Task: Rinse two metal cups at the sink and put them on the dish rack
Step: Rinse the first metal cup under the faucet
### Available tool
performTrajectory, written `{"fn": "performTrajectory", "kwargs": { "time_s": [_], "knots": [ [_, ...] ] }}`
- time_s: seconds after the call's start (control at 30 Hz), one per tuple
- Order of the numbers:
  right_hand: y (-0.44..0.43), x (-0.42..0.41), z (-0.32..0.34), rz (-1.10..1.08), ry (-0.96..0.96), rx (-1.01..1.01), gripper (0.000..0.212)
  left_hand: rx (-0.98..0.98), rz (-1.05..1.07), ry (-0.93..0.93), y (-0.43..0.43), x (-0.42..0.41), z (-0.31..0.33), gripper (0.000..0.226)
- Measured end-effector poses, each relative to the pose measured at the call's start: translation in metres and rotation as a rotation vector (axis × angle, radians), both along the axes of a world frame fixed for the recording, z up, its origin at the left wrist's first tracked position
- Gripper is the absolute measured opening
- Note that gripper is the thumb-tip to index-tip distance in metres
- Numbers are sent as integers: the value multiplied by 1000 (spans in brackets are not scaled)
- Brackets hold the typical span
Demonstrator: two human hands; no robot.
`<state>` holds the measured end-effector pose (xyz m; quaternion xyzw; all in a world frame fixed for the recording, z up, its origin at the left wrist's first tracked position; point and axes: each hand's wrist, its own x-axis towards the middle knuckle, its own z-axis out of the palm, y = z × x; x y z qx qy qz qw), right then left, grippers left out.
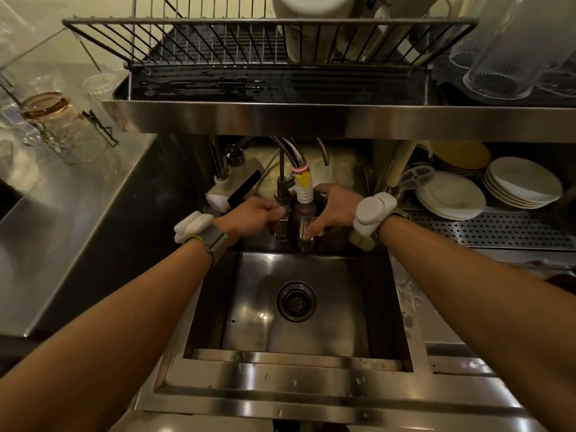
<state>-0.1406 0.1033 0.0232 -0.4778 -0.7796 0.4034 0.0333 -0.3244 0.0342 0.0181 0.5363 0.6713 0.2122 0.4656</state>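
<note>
Past the drain (296, 301), at the far end of the sink (343, 313), the right grip (333, 210) is wrapped round a metal cup (296, 236). Its fingers curl over the near wall and hold the cup right under the spout (304, 194). Just left of the cup, the left grip (249, 215) pinches what looks like a thin lever (280, 208). Farther up, the rack (187, 21) shows no metal cup. I judge the first rinse is underway and both cups are still to be racked. I cannot spot a second cup.

Sink basin (343, 307) open below, shelf edge (311, 120) low overhead, faucets (291, 152) crowding the back
</note>
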Motion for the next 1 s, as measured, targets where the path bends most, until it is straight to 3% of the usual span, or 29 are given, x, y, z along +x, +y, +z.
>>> {"fn": "performTrajectory", "kwargs": {
  "time_s": [0.1,0.2,0.37,0.73,1.0],
  "knots": [
    [-1,4,-6,12,-13,-11,84,15,24,-39,2,3,-2,19],
    [0,9,-4,-1,-48,-52,90,60,9,109,2,6,2,20],
    [4,11,5,-56,4,-66,73,133,45,286,6,-4,6,15],
    [-3,13,1,-43,-108,-55,58,302,-327,956,-2,-3,24,25],
    [-6,15,6,-14,-149,-43,56,404,-459,1116,-3,1,29,22]
  ]
}}
